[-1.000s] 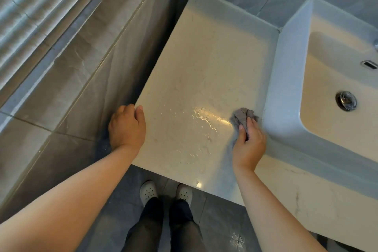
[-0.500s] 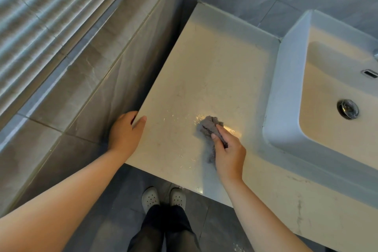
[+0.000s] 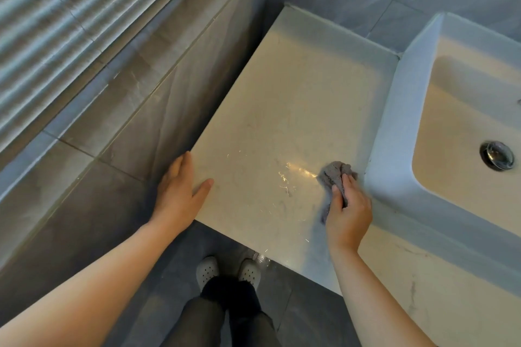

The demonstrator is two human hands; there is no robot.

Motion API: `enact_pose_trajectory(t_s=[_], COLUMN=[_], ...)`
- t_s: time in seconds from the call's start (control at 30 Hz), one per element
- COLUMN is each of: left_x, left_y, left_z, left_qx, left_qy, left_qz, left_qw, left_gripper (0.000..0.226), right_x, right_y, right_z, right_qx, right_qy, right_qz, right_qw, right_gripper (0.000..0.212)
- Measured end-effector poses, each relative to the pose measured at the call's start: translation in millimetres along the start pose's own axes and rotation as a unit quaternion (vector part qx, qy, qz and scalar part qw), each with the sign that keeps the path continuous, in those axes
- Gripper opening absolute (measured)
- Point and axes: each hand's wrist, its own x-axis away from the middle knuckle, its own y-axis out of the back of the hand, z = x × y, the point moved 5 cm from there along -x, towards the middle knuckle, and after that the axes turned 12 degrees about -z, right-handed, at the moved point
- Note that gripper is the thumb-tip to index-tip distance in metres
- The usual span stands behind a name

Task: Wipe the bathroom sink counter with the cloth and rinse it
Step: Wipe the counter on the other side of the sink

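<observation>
The pale counter (image 3: 296, 110) runs from the grey tiled wall on the left to the white sink (image 3: 394, 132) on the right. The left hand (image 3: 176, 194) lies flat on its near-left corner, fingers spread. The right hand (image 3: 348, 215) has fingers closed on the crumpled grey cloth (image 3: 334, 173), pressed on the wet counter just beside the sink.

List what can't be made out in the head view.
- Tap: cut off by the right edge; only the sink and drain show.
- Cloth: mostly hidden under the right hand.
- Counter under the left hand: covered by the palm.
</observation>
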Motion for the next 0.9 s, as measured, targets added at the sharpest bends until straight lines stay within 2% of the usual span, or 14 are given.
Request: enact_pose_trajectory(t_s=[0.2, 0.43, 0.5, 0.6, 0.8, 0.9], left_x=[4, 7, 7, 7, 7, 6], left_y=[-3, -1, 0, 2, 1, 1], left_z=[0, -1, 1, 2, 2, 1], left_qx=[-0.066, -0.076, -0.077, -0.082, -0.090, -0.095], left_qy=[-0.023, -0.045, -0.051, -0.066, -0.073, -0.081], left_qz=[-0.009, -0.003, 0.009, 0.023, 0.026, 0.025], left_qw=[0.997, 0.996, 0.996, 0.994, 0.993, 0.992], left_gripper=[0.080, 0.080, 0.080, 0.082, 0.084, 0.084], right_x=[20, 54, 64, 69, 61, 60], right_y=[-12, -24, -26, -11, 50, 58], right_z=[10, 38, 53, 61, 23, 1], right_qx=[0.007, 0.021, -0.010, -0.091, -0.075, -0.049], right_qy=[0.019, 0.040, 0.048, 0.006, -0.077, -0.115], right_qz=[0.004, 0.006, 0.032, 0.067, -0.075, -0.090], right_qw=[1.000, 0.999, 0.998, 0.994, 0.991, 0.988], right_gripper=[0.034, 0.033, 0.033, 0.035, 0.035, 0.035])
